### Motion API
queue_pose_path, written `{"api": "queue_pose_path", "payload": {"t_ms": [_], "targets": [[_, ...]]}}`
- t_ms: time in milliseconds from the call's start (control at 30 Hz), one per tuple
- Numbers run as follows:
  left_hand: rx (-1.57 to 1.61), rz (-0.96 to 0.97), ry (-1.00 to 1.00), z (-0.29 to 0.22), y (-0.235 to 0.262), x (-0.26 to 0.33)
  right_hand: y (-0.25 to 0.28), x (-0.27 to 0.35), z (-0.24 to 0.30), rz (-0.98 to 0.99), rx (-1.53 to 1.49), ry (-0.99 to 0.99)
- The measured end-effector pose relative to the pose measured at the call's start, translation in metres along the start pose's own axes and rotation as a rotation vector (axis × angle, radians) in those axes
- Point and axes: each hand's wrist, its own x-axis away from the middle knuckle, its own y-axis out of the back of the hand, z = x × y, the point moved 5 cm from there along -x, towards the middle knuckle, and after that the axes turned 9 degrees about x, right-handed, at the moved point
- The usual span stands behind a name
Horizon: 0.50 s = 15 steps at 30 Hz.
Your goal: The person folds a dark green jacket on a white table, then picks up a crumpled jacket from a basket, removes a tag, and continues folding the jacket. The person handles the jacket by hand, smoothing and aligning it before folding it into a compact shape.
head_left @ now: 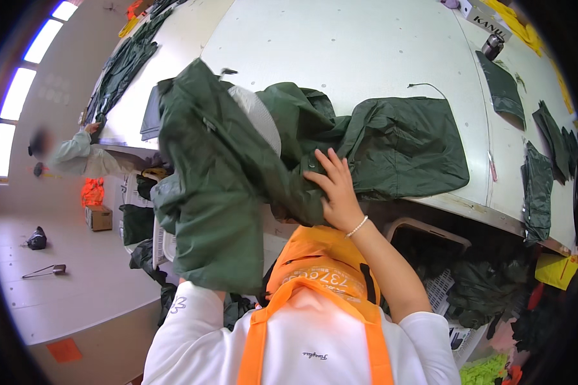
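Note:
A dark green waterproof jacket (408,151) with a pale mesh lining (257,119) lies across the near side of the white table. Its left part (218,237) is raised and hangs over the table's edge. My right hand (337,189) rests on the fabric beside a round snap, fingers spread and palm down. My left forearm (199,301) runs up beneath the hanging cloth, which hides my left hand and whatever it may hold. A thin cord curls from the jacket's far right corner.
Folded green pieces (536,186) and a dark bottle (492,46) sit on the right of the table (366,45). Below are crates (430,224) of green cloth. At the left, another person's hand (92,128) touches a long green garment (125,64).

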Motion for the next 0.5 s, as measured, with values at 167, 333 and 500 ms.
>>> {"api": "queue_pose_path", "payload": {"t_ms": [167,333,500], "targets": [[-0.089,0.226,-0.071,-0.040,0.039,0.025,0.016,0.029,-0.018,0.002,-0.324,-0.326],[-0.191,0.741,0.115,0.008,0.059,0.121,0.012,0.199,-0.017,-0.176,-0.171,-0.864],[-0.037,1.258,0.223,0.044,0.065,0.240,0.021,0.512,0.125,-0.547,0.326,-1.461]]}}
